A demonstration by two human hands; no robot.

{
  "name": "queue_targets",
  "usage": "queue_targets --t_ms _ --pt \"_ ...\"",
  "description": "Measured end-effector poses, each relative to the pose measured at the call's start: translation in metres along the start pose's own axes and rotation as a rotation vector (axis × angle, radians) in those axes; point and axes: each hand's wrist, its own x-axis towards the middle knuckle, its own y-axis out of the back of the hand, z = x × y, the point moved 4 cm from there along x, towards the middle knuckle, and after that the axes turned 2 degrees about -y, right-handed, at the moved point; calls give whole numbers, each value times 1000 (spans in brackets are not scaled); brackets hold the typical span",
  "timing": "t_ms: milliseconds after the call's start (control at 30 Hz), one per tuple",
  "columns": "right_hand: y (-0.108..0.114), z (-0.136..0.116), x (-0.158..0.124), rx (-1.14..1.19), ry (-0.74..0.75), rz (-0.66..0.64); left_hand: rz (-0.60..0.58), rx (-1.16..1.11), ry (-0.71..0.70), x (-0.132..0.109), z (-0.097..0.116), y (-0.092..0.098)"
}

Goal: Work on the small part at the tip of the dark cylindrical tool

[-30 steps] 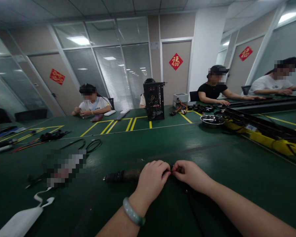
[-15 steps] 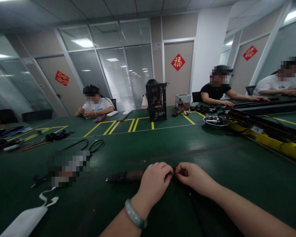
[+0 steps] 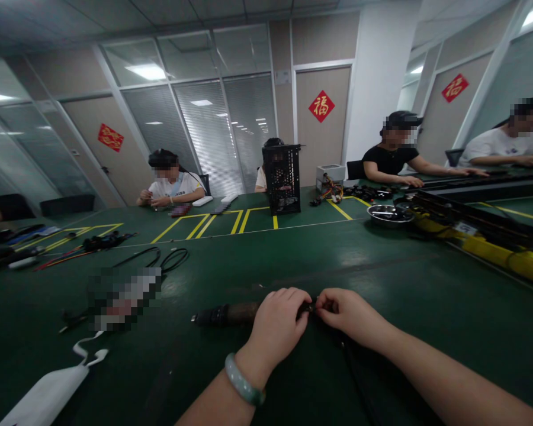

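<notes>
A dark electric screwdriver (image 3: 240, 313) lies on the green table, its tip pointing left. My left hand (image 3: 278, 322), with a pale green bangle on the wrist, is closed round the rear part of it. Right beside those fingertips, my right hand (image 3: 353, 312) pinches the end of a black cable at the screwdriver's tail; the fingers mostly hide this end. A small shiny bit (image 3: 311, 307) shows between the two hands. From under my right hand the black cable (image 3: 353, 367) runs down toward the near edge of the view.
At left lie a white pouch (image 3: 48, 393), a blurred-out item with cords, and coloured wires (image 3: 64, 258). Farther off stand a black computer case (image 3: 285, 180), a power supply (image 3: 330, 173) and a metal bowl (image 3: 389, 220). Yellow-and-black equipment (image 3: 484, 236) is at right. Several people sit across the table.
A shiny bit now shows between my hands, where the gap looked darker before. Both hands keep nearly the same place and grip; the view has tilted slightly.
</notes>
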Motion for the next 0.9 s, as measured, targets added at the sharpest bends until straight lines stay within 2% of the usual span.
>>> queue_targets --t_ms 900 --pt "-3 -3 -1 34 -5 -15 -33 29 11 1 -1 0"
